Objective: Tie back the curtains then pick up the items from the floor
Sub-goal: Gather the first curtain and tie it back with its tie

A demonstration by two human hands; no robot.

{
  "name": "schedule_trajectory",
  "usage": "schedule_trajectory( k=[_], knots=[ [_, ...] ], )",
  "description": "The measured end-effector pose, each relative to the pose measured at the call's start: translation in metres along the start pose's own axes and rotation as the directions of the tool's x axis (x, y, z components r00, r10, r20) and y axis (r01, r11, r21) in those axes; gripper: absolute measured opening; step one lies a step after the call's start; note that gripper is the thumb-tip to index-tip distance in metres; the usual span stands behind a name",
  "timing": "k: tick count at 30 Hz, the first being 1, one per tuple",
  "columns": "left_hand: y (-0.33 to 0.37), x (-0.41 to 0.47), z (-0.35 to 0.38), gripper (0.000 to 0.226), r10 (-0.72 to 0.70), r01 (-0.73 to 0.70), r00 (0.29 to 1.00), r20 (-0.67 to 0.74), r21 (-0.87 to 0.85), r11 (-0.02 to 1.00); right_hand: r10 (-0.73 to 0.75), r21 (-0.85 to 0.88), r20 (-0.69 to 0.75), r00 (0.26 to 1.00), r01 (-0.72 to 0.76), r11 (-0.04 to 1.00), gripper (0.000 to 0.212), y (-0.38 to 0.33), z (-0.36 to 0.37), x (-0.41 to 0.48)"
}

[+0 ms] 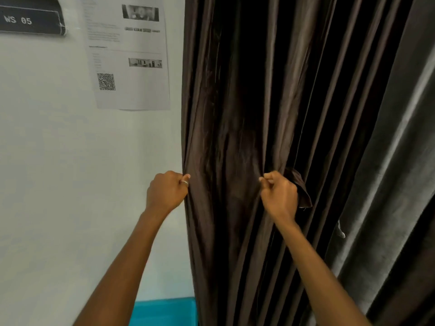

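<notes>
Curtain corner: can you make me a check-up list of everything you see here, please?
Surface: white wall; floor not in view.
Job's things: brown curtain hangs in folds, not tied back; floor items not seen.
Clutter: nothing seen.
Hands: left hand grips the curtain's left edge; right hand pinches a fold further right.
Cables: nothing seen.
Surroundings: printed sheet with QR code, dark "WS 05" sign, grey curtain at right, teal thing below.
</notes>
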State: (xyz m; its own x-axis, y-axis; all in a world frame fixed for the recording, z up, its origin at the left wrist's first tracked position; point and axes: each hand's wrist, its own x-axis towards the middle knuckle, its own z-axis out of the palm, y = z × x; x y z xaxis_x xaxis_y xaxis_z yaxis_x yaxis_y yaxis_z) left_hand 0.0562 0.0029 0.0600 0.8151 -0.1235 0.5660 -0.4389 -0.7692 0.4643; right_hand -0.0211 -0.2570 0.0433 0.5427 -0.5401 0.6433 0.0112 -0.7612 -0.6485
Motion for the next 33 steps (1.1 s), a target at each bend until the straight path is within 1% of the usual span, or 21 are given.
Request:
schedule_trajectory(
  k=[4,8,10,12,14,16,19,21,28,30,33],
  knots=[
    [-0.031,0.016,-0.017,0.055,-0.033,0.033,0.999,-0.019,0.032,0.999,0.019,-0.107,-0.015,1.000,-0.021,0.994,0.011,0.027,-0.022,0.024],
    [-0.033,0.022,-0.017,0.053,0.002,-0.003,1.000,0.031,0.028,1.000,0.011,-0.173,-0.003,1.000,-0.011,0.985,0.009,0.038,-0.031,0.034],
    [-0.030,0.022,-0.012,0.052,-0.004,0.003,1.000,0.030,0.007,1.000,0.009,-0.174,-0.018,1.000,-0.012,0.985,0.008,0.038,-0.030,0.032],
    [-0.026,0.020,-0.007,0.052,-0.014,0.015,1.000,0.026,-0.015,1.000,0.014,-0.154,-0.037,0.999,-0.019,0.988,0.010,0.036,-0.029,0.026],
    [-0.020,0.016,-0.003,0.052,0.004,-0.003,1.000,0.027,-0.015,1.000,-0.008,-0.132,-0.048,0.999,0.002,0.991,0.011,0.034,-0.027,0.016],
    [-0.011,0.010,0.002,0.054,0.030,-0.029,0.999,0.034,-0.022,0.999,-0.070,-0.100,-0.048,0.996,0.065,0.993,0.010,0.026,-0.023,0.003],
    [0.007,0.001,0.010,0.055,0.060,-0.057,0.997,0.055,-0.053,0.997,-0.203,-0.055,-0.020,0.979,0.202,0.978,0.003,0.007,-0.011,-0.020],
    [0.021,-0.007,0.019,0.055,0.081,-0.076,0.995,0.059,-0.091,0.993,-0.243,-0.012,0.007,0.970,0.243,0.970,0.004,-0.006,0.000,-0.032],
    [0.055,-0.021,0.042,0.050,0.146,-0.117,0.986,0.075,-0.296,0.948,-0.235,0.192,0.081,0.969,0.216,0.957,0.005,-0.034,0.038,-0.056],
    [0.055,-0.020,0.043,0.048,0.130,-0.086,0.986,0.105,-0.344,0.935,-0.221,0.220,0.087,0.972,0.197,0.955,0.004,-0.037,0.041,-0.057],
    [0.054,-0.022,0.042,0.054,0.101,-0.022,0.980,0.170,-0.416,0.909,-0.217,0.233,0.092,0.972,0.191,0.953,0.005,-0.038,0.044,-0.057]
  ],
)
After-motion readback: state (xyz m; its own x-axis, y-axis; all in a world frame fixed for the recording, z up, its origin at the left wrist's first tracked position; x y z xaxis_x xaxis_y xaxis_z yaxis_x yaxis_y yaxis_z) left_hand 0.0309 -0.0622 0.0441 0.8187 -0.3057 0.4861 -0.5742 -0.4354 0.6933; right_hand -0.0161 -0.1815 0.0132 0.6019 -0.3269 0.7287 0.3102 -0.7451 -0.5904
